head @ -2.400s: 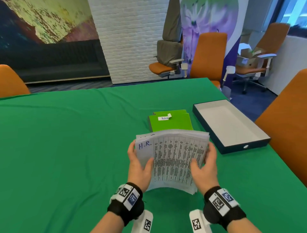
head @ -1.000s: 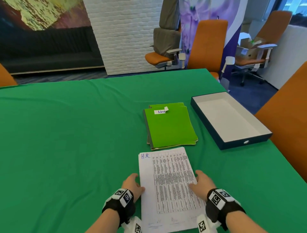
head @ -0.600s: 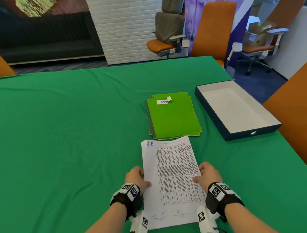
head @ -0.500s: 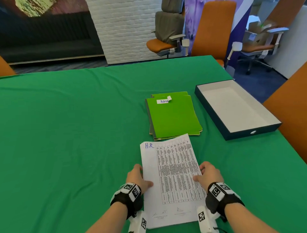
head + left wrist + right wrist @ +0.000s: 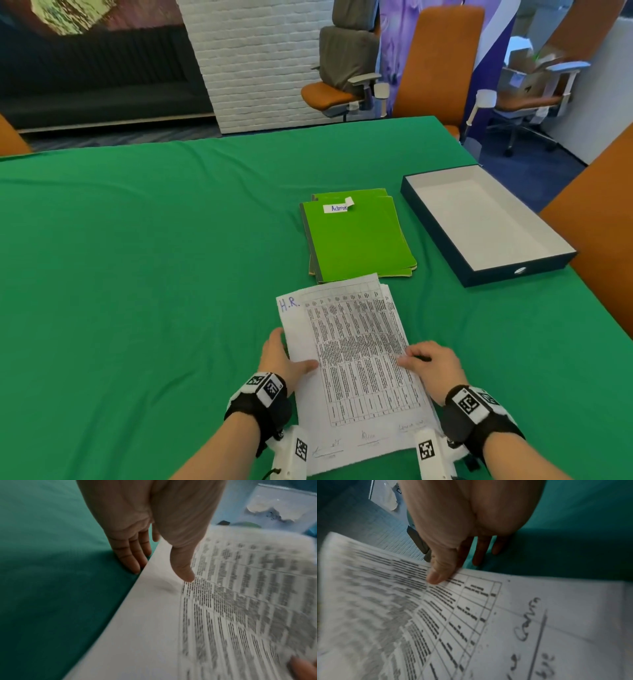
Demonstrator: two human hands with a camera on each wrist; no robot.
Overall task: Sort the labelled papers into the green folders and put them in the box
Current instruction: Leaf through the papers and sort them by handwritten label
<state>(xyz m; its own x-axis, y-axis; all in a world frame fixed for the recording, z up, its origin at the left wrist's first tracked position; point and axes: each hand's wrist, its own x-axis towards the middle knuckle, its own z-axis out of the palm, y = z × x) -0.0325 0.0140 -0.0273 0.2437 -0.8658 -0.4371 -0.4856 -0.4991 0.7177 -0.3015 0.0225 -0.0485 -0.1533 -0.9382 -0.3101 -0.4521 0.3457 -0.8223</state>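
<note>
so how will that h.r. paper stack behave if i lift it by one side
Probably floppy: the paper stack is loose thin sheets and dimples under the left hand thumb. Likely to fan apart when pushed: lower sheets already peek out at the far right corner. Lifted by one side, it would probably sag.

A table point(image 5: 137, 257) draped in green cloth. Near the front edge lies a stack of papers point(image 5: 352, 359), the top sheet handwritten "H.R." and skewed over those beneath. Its far edge reaches a pile of green folders point(image 5: 356, 240). Right of the folders sits a shallow dark box point(image 5: 496, 275), white inside.
</note>
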